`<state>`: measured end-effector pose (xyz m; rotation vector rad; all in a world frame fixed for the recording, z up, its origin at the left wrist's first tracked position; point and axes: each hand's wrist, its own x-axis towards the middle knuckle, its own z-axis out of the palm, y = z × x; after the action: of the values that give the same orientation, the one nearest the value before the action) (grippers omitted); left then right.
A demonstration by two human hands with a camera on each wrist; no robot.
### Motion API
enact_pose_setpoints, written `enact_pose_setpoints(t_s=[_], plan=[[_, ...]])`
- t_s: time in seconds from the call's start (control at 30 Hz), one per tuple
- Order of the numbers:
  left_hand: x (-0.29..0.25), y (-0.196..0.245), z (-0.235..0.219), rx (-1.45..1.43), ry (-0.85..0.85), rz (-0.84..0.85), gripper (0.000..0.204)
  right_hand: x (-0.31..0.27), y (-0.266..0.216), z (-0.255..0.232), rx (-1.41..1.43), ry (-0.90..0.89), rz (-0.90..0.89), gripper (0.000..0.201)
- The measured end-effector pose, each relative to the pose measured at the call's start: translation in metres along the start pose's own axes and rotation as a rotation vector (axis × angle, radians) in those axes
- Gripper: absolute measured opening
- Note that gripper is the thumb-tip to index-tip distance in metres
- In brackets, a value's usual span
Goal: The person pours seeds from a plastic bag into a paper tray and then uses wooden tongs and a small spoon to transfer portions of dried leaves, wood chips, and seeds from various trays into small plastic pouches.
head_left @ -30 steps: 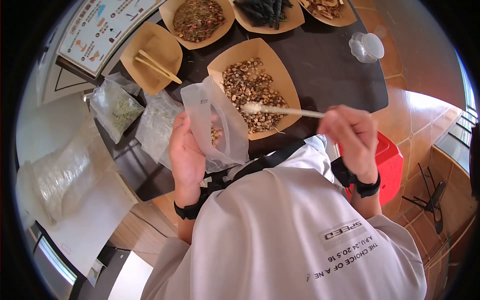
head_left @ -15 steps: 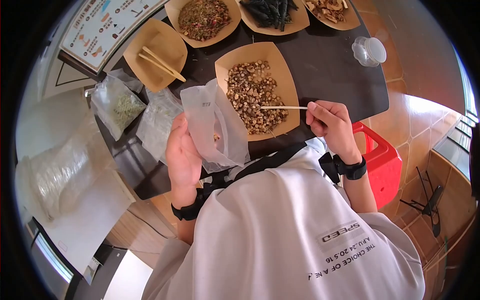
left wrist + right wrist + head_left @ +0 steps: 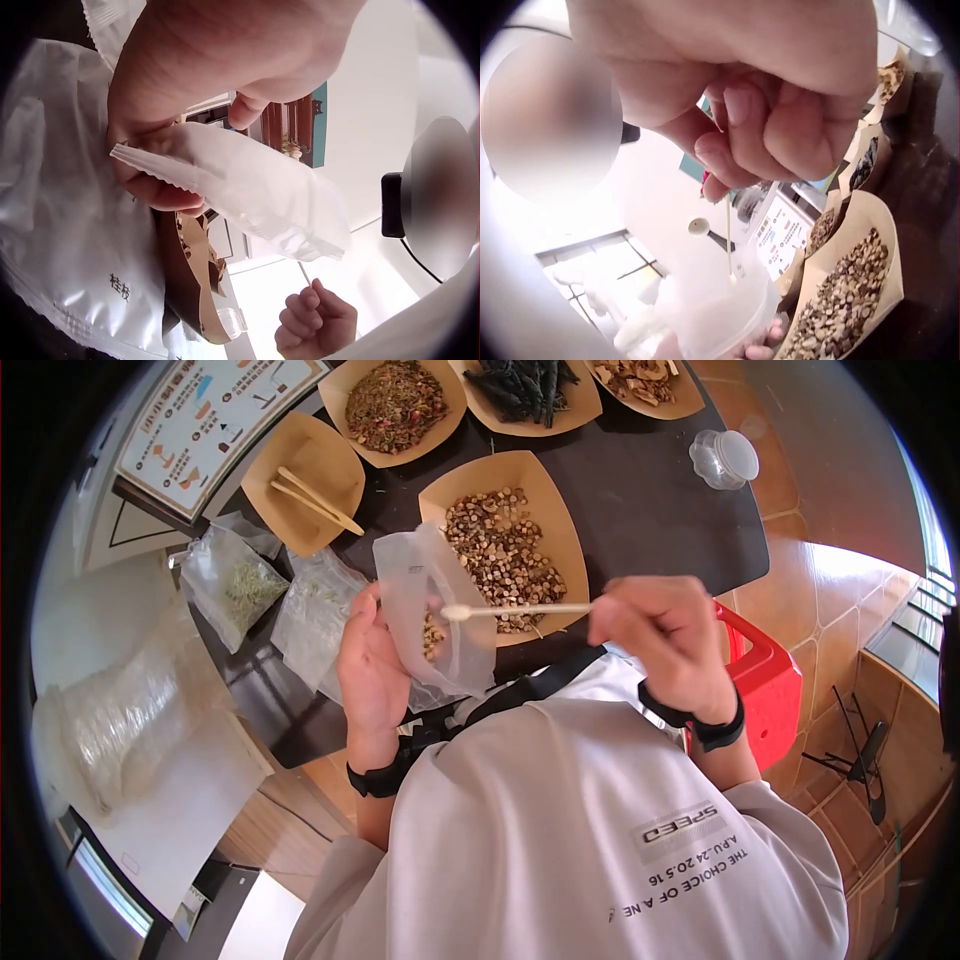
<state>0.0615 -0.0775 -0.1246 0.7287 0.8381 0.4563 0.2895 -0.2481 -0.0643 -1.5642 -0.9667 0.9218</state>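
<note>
My left hand point(image 3: 372, 675) holds a small translucent frosted bag point(image 3: 405, 580), its mouth spread, with some tan bits inside. In the left wrist view its fingers curl around the bag point(image 3: 255, 187). Between the thumb and fingers of my right hand point(image 3: 675, 645) is the thin handle of a pale spoon point(image 3: 525, 610). The spoon's end overlaps the bag's mouth in the head view; the right wrist view shows the spoon point(image 3: 729, 236) pointing down at the bag point(image 3: 727, 315). Just beyond is a brown paper tray point(image 3: 562, 510) of chopped brown and cream dried pieces point(image 3: 495, 540).
Behind stand paper trays of reddish herb mix point(image 3: 395, 405), dark strips point(image 3: 515, 385) and tan slices point(image 3: 640, 378). Another tray point(image 3: 340, 450) bears wooden tongs point(image 3: 315, 500). Filled plastic bags point(image 3: 235, 585) lie at left, a lidded jar point(image 3: 725, 458) at right, a red stool point(image 3: 765, 690) beside the table.
The spoon dipped into the chopped pieces half a second ago, then rose and moved left to the bag's mouth with my right hand. My left hand still holds the bag in nearly the same place.
</note>
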Motion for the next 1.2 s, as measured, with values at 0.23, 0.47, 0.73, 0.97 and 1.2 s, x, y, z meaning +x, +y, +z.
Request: enact_pose_setpoints(t_s=[0.23, 0.47, 0.73, 0.97, 1.2], plan=[[-0.002, 0.011, -0.008, -0.162, 0.006, -0.098, 0.05, 0.023, 0.043, -0.025, -0.052, 0.125, 0.222, 0.034], [-0.003, 0.011, -0.003, -0.181, -0.17, -0.12, 0.057, 0.03, 0.056, -0.008, 0.32, -0.11, 0.465, 0.037], [-0.006, 0.015, -0.015, -0.149, -0.181, -0.083, 0.051, 0.022, 0.066, -0.025, 0.599, -0.048, 0.544, 0.036], [0.001, 0.006, 0.005, 0.031, 0.01, 0.024, 0.045, 0.012, -0.001, -0.017, 0.213, -0.066, 0.272, 0.029], [0.0, 0.009, -0.003, -0.084, -0.082, -0.017, 0.044, -0.012, -0.004, -0.039, -0.261, 0.196, 0.134, 0.027]])
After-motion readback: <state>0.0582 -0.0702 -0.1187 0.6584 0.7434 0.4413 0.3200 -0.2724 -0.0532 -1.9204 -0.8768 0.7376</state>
